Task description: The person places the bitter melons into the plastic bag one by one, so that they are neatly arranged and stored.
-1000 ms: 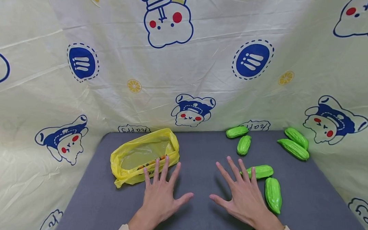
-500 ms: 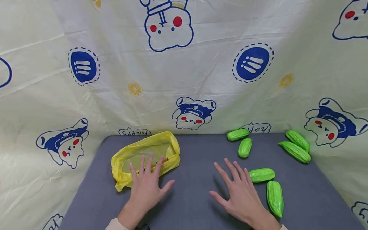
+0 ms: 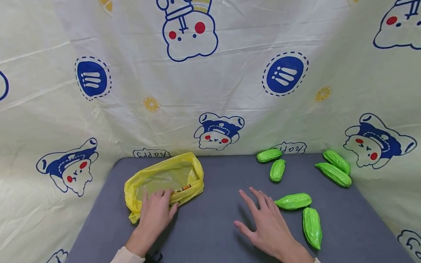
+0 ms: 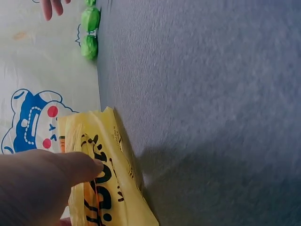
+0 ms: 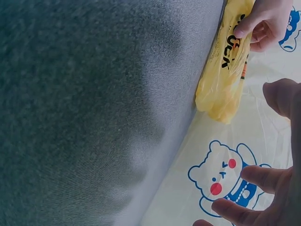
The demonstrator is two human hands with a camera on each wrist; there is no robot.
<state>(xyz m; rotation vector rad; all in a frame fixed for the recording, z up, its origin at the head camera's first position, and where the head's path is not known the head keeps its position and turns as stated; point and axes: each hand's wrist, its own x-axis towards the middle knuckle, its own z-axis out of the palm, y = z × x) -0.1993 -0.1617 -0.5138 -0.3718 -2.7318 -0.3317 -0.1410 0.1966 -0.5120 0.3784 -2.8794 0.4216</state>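
A yellow plastic bag lies on the left of the table with its mouth spread wide. My left hand is at its near rim and pinches it. The thumb presses the printed outside of the bag, while the fingers curl over the rim, mostly hidden in the left wrist view. My right hand hovers over the middle of the table, fingers spread and holding nothing. Nearest to it lies a green bitter-melon-like vegetable, with a second green vegetable just in front.
Two more green vegetables lie near the back edge, and another pair rests at the far right. The grey table is backed and flanked by a printed curtain.
My left hand has moved left from above the table to the bag's near rim, its spread fingers closing on it. My right hand stays nearly in place, fingers slightly less spread.
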